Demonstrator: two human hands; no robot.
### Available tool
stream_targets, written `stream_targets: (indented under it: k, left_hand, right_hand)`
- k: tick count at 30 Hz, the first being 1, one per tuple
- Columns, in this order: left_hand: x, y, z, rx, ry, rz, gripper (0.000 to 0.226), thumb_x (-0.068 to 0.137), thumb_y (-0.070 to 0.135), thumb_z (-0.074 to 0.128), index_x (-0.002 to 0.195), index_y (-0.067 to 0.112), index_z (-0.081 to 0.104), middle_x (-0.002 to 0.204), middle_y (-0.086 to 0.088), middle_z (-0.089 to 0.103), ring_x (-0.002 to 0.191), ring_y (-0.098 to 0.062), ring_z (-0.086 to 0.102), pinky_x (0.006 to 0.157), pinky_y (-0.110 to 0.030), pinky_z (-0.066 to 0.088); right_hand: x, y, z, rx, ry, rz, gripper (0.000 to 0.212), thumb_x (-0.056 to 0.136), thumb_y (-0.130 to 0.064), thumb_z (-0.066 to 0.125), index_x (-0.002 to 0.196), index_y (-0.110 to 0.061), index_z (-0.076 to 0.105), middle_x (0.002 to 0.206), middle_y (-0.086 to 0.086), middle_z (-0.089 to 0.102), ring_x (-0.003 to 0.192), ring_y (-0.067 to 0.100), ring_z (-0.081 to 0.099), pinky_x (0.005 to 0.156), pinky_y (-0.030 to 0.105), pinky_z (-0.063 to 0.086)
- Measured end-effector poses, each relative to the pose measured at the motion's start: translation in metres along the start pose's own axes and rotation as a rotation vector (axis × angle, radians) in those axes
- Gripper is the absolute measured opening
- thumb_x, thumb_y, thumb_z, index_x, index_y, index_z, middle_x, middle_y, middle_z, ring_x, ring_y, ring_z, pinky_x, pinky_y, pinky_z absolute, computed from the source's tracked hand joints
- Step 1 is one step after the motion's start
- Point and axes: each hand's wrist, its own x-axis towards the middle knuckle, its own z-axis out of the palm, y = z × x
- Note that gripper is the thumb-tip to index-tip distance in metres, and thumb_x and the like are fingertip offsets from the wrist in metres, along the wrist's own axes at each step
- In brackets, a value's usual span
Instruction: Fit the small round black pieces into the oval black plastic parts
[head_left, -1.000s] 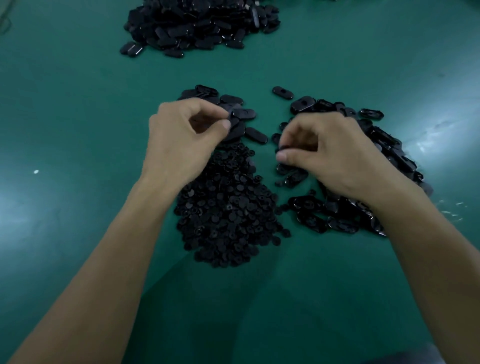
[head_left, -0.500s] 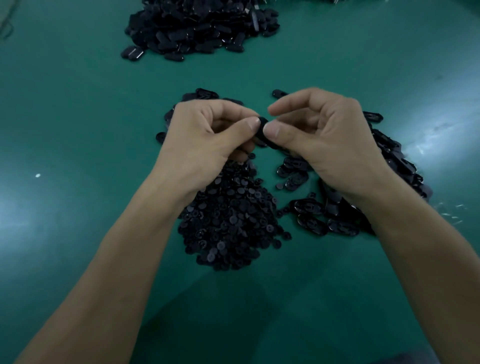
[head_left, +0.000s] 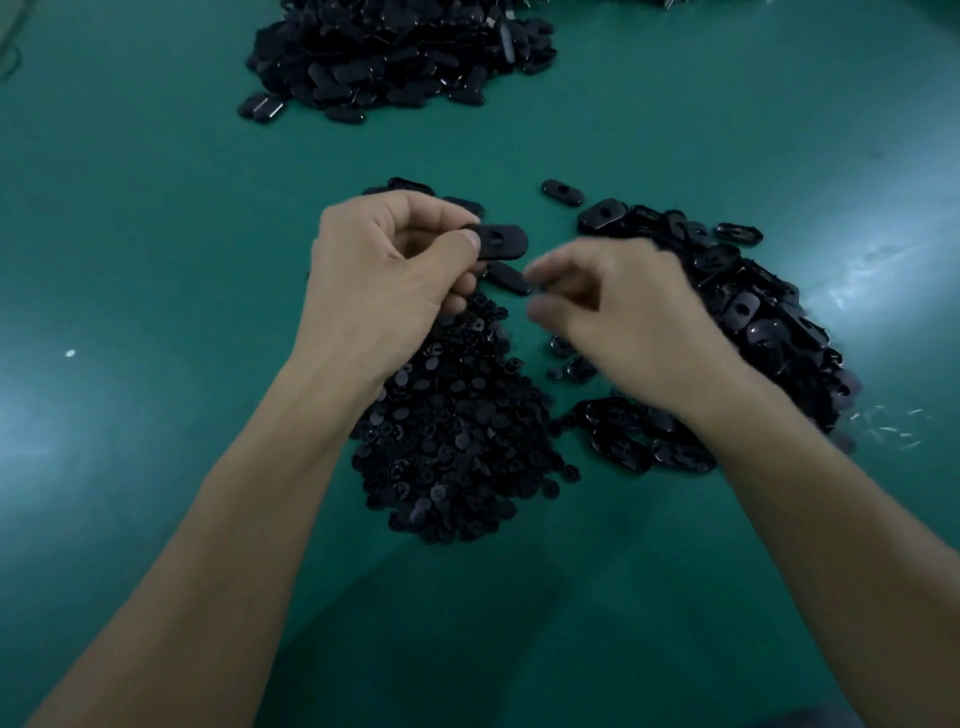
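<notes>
Thumb and forefinger of the left hand (head_left: 384, 280) pinch one oval part (head_left: 501, 241) by its left end. The part juts out flat to the right, clear of the table (head_left: 156, 234), with its middle hole facing up. Whether a round piece sits in that hole cannot be told. The other fingers of this hand are curled in under the palm.

The right hand (head_left: 618, 317) is smeared by blur just below and right of the held part, apart from it. Its fingers are bent, with thumb and forefinger pointing toward the left hand. Whether they hold anything cannot be told.

Between the two hands a second oval part (head_left: 511, 278) lies on the table at the top edge of the heap of small round pieces (head_left: 452, 431). That heap spreads down beneath the left wrist. The heap of oval parts (head_left: 758, 317) lies under and behind the right hand and curves round below the right wrist. A lone oval part (head_left: 561, 192) lies just beyond it, toward the middle of the table.

Well apart, at the far edge of the green table, sits a third heap (head_left: 395, 57) of dark oval pieces. A white speck (head_left: 70, 353) lies far left, and pale slivers (head_left: 888, 423) lie beside the right-hand heap. Both forearms are bare.
</notes>
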Motion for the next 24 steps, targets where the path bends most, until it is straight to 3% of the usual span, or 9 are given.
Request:
stream_targets:
  k: [4, 6, 14, 20, 24]
  left_hand:
    - [0.001, 0.000, 0.000, 0.000, 0.035, -0.020, 0.015, 0.092, 0.004, 0.066, 0.085, 0.016, 0.069, 0.062, 0.007, 0.070, 0.058, -0.006, 0.065, 0.058, -0.022, 0.058]
    - [0.001, 0.000, 0.001, 0.005, 0.040, -0.016, 0.015, 0.091, 0.004, 0.067, 0.084, 0.017, 0.069, 0.063, 0.006, 0.071, 0.060, -0.007, 0.066, 0.059, -0.022, 0.057]
    - [0.001, -0.002, 0.001, 0.009, 0.035, 0.004, 0.012, 0.090, 0.006, 0.072, 0.087, 0.018, 0.071, 0.067, 0.002, 0.073, 0.060, -0.009, 0.068, 0.058, -0.020, 0.056]
    - [0.002, -0.002, 0.001, 0.009, 0.041, 0.010, 0.012, 0.089, 0.007, 0.073, 0.087, 0.019, 0.071, 0.066, 0.004, 0.073, 0.062, -0.007, 0.068, 0.059, -0.021, 0.056]
    - [0.001, -0.002, 0.000, 0.007, 0.033, 0.000, 0.011, 0.090, 0.008, 0.073, 0.089, 0.018, 0.071, 0.067, 0.004, 0.073, 0.064, -0.009, 0.069, 0.060, -0.021, 0.056]
  right_hand:
    - [0.000, 0.001, 0.015, -0.249, -0.129, -0.049, 0.021, 0.096, -0.027, 0.070, 0.115, -0.021, 0.072, 0.094, -0.003, 0.069, 0.085, 0.018, 0.068, 0.082, 0.039, 0.059]
    - [0.003, 0.000, 0.020, -0.260, -0.129, -0.065, 0.018, 0.095, -0.029, 0.071, 0.111, -0.021, 0.073, 0.094, 0.000, 0.070, 0.085, 0.023, 0.068, 0.079, 0.043, 0.059]
    - [0.011, 0.002, 0.028, -0.291, -0.181, -0.036, 0.011, 0.094, -0.016, 0.069, 0.104, -0.018, 0.073, 0.104, 0.009, 0.068, 0.091, 0.031, 0.068, 0.082, 0.043, 0.058]
    - [0.012, -0.001, 0.026, -0.244, -0.180, -0.005, 0.010, 0.094, -0.016, 0.069, 0.102, -0.020, 0.072, 0.102, 0.006, 0.068, 0.092, 0.026, 0.068, 0.083, 0.040, 0.058]
    - [0.007, 0.000, 0.023, -0.199, -0.137, -0.015, 0.011, 0.096, -0.018, 0.069, 0.106, -0.020, 0.072, 0.090, -0.001, 0.066, 0.082, 0.019, 0.065, 0.074, 0.029, 0.053]
